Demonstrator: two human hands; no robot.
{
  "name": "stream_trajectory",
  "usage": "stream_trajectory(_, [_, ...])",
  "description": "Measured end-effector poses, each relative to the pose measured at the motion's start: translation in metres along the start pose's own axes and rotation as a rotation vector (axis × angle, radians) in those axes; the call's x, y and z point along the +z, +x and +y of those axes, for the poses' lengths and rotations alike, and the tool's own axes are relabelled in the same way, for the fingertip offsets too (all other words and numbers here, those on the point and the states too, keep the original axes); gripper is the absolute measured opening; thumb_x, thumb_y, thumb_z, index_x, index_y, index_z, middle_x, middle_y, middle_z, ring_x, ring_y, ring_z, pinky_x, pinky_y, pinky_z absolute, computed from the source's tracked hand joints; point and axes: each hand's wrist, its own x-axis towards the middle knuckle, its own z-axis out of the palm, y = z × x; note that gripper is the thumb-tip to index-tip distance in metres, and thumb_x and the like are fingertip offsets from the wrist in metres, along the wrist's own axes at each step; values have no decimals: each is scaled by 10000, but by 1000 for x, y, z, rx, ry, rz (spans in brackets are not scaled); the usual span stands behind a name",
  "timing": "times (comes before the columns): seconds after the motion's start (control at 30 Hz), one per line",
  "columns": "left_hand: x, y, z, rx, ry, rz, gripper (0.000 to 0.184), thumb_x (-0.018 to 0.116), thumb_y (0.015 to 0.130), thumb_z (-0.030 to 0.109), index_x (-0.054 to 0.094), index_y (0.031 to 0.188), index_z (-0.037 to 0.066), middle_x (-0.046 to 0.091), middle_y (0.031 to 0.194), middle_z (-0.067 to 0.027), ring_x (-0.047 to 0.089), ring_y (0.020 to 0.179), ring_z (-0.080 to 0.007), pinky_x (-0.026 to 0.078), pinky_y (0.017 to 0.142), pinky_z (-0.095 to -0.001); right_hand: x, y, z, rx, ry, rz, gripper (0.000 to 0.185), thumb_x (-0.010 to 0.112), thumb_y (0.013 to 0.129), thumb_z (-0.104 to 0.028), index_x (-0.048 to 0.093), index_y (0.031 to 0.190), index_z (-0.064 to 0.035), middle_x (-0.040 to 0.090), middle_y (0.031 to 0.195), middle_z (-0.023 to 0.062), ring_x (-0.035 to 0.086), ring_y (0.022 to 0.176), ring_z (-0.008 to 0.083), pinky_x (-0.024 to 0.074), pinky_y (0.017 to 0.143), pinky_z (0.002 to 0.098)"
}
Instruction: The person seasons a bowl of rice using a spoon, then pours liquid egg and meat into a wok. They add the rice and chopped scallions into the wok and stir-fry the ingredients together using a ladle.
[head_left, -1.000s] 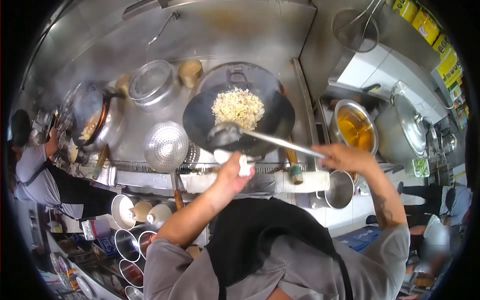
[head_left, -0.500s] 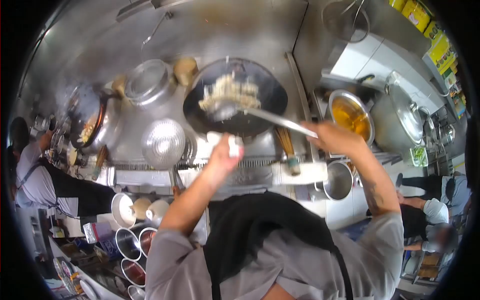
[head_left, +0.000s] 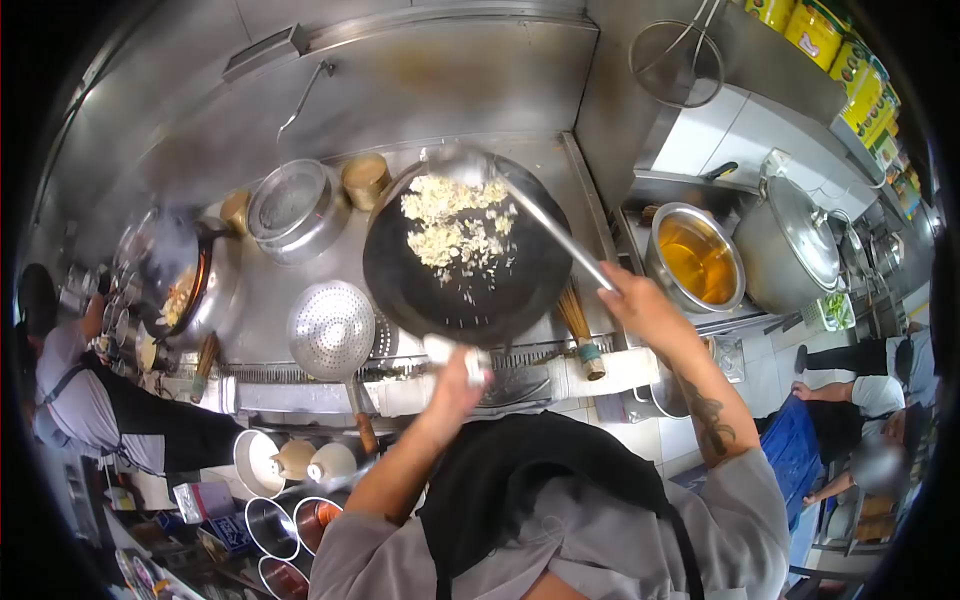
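My right hand (head_left: 640,305) is closed round the handle of a long metal ladle (head_left: 550,222). The ladle's bowl, smeared by motion, is at the far side of the black wok (head_left: 400,290). Pale yellow and white bits of food (head_left: 445,235) are spread over the wok's far half, some of them loose across the dark metal. At the wok's near rim, my left hand (head_left: 458,388) grips a folded white cloth (head_left: 440,350). The cloth hides the part of the rim under it.
Left of the wok lies a perforated strainer (head_left: 332,325), with a lidded pot (head_left: 290,205) behind it. A bamboo brush (head_left: 577,325) rests at the right front. Further right stand a bowl of amber liquid (head_left: 693,262) and a large pot (head_left: 785,250). A co-worker (head_left: 85,370) stands at the left.
The ladle's bowl has moved from the middle of the wok to its far side. The food, bunched up before, now lies spread out. My left hand stays at the near rim.
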Motion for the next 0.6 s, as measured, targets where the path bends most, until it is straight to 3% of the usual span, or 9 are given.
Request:
stream_trajectory(0.03, [4, 22, 22, 23, -29, -75, 114, 488, 921, 238, 515, 879, 135, 556, 711, -24, 542, 590, -164, 430, 430, -292, -8, -2, -13, 52, 154, -12, 417, 522, 935, -197, 449, 1310, -30, 609, 808, 186, 618, 647, 287, 499, 618, 402])
stream_trajectory(0.07, [35, 18, 45, 112, 49, 52, 93, 489, 906, 209, 525, 867, 132, 550, 706, -24, 540, 594, -165, 426, 438, -287, -15, -3, -26, 105, 308, -15, 420, 516, 944, -201, 439, 1323, -38, 594, 779, 155, 601, 595, 245, 495, 572, 378])
stream_trajectory(0.1, [44, 31, 62, 52, 81, 81, 87, 498, 893, 193, 536, 859, 123, 566, 740, -23, 538, 612, -162, 429, 457, -289, -24, 3, -46, 210, 526, -51, 419, 510, 952, -206, 432, 1331, -45, 567, 753, 119, 567, 549, 198, 480, 521, 350])
stream_trajectory(0.13, [13, 74, 66, 83, 123, -11, 81, 508, 882, 189, 539, 894, 116, 590, 798, -26, 547, 654, -166, 432, 475, -293, -24, 11, -58, 315, 745, -90, 418, 505, 959, -211, 426, 1338, -53, 541, 726, 83, 533, 503, 150, 465, 470, 322])
stream_trajectory(0.23, [27, 85, 74, -2, 146, -37, 64, 524, 871, 181, 543, 897, 126, 597, 800, -48, 557, 666, -180, 430, 469, -295, 3, 34, -61, 285, 1364, -155, 444, 540, 943, -254, 442, 1335, -68, 480, 690, -9, 435, 428, 71, 378, 378, 217])
stream_trajectory(0.3, [27, 88, 72, -10, 147, -22, 60, 523, 867, 188, 545, 852, 134, 581, 737, -30, 553, 636, -169, 422, 452, -290, 45, 48, -38, 361, 1528, -202, 404, 533, 943, -299, 483, 1276, -76, 477, 668, -11, 401, 419, 54, 329, 351, 214])
stream_trajectory(0.4, [24, 90, 74, -2, 148, -31, 68, 526, 865, 202, 545, 840, 141, 576, 717, -22, 550, 630, -164, 420, 451, -290, 125, 72, 31, 645, 1467, -400, 260, 511, 960, -246, 509, 1168, -90, 502, 682, 9, 416, 450, 99, 379, 407, 298])
stream_trajectory(0.5, [29, 91, 72, 7, 135, 22, 72, 524, 870, 212, 542, 850, 144, 575, 724, -22, 546, 632, -166, 423, 464, -297, 130, 80, 13, 870, 1240, -331, 214, 497, 968, -222, 499, 1136, -91, 503, 671, 10, 430, 452, 99, 374, 402, 289])
stream_trajectory(0.6, [26, 92, 71, 8, 114, 59, 72, 523, 882, 215, 539, 891, 146, 587, 764, -36, 547, 653, -178, 421, 464, -308, 112, 66, -10, 735, 1054, -325, 225, 498, 962, -208, 482, 1147, -81, 503, 658, 4, 440, 432, 97, 364, 381, 273])
